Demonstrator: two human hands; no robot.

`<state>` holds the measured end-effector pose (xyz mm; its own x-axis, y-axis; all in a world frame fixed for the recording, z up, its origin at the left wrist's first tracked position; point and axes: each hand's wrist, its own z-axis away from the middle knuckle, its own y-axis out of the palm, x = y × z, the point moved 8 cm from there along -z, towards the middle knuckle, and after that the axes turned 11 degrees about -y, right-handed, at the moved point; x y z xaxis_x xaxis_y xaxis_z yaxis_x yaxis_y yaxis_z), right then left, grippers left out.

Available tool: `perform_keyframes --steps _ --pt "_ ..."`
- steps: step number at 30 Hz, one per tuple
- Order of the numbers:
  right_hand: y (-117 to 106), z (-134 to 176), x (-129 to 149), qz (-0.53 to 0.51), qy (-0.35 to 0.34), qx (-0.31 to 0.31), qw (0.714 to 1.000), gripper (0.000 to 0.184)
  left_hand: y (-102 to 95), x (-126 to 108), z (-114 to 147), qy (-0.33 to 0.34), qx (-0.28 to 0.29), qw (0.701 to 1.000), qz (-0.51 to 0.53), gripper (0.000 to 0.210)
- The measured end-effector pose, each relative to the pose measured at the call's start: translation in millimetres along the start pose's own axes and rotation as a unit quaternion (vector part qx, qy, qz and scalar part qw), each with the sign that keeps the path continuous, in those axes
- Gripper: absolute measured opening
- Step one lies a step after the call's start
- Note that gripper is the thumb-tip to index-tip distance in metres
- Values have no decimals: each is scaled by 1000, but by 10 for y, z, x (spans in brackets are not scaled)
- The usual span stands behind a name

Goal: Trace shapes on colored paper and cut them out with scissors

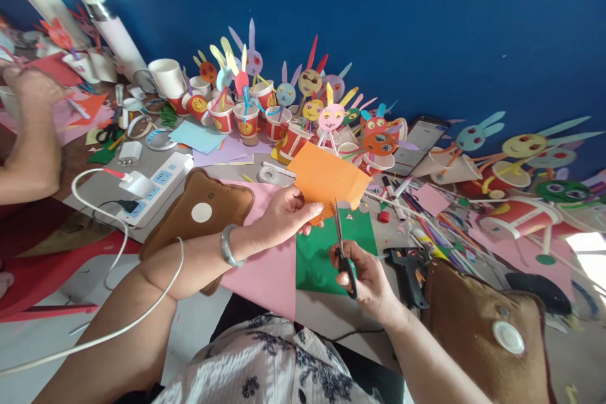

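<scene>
An orange sheet of paper (326,173) is pinched between the thumb and fingers of my left hand (293,211), above the table. My right hand (369,274) grips a pair of scissors (348,268) by their black handles. Their blades point up at the lower edge of the orange paper, where a curved notch shows at the right. Beneath the hands lie a green sheet (317,262) and a pink sheet (265,271). A grey bangle (231,246) circles my left wrist.
Paper cups with rabbit-face figures (246,120) line the wall side. A power strip (163,189) and brown cushion-like bag (203,202) lie left; a glue gun (409,274) and second brown bag (483,322) lie right. A white cable crosses my left forearm. Another person's arm (33,132) is far left.
</scene>
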<state>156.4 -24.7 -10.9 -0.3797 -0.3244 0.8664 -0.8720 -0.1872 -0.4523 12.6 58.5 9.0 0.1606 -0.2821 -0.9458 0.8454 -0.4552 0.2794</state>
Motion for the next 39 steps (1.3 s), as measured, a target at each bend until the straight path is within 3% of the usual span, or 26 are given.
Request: perform_keyframes --steps 16,29,39 --pt "-5 -3 -22 -48 28 18 998 61 100 8 8 -63 51 996 -40 26" --pt "-8 7 -52 -49 35 8 998 61 118 49 4 -59 69 995 -34 28" --pt "-41 5 -75 -50 18 -30 998 61 255 92 54 -84 140 986 -43 33"
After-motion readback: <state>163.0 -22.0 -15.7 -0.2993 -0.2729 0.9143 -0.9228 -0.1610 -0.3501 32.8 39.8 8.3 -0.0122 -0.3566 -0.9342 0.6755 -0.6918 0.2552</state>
